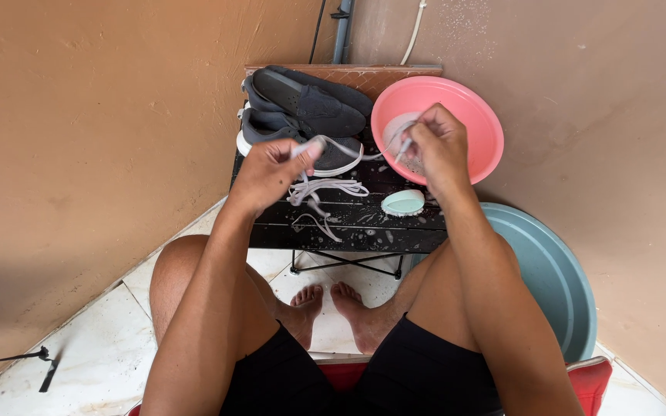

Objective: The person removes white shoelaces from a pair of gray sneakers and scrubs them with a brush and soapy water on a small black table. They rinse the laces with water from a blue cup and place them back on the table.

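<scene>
My left hand (271, 169) pinches a white shoelace (333, 187) above a small black slatted table (348, 235); the lace's loose loops hang onto the tabletop. My right hand (437, 142) grips the other stretch of the same lace over a pink basin (472, 115) holding soapy water. The lace runs taut between both hands. A pair of dark grey sneakers (302, 104) with white soles lies at the table's far left, just beyond my left hand. A mint-green scrub brush (403, 202) rests on the table under my right wrist.
A large teal basin (556, 277) leans against the wall at the right. Tan walls close in on both sides, with pipes in the far corner. My bare feet (333, 308) rest on white floor tiles under the table. A red seat (591, 377) is beneath me.
</scene>
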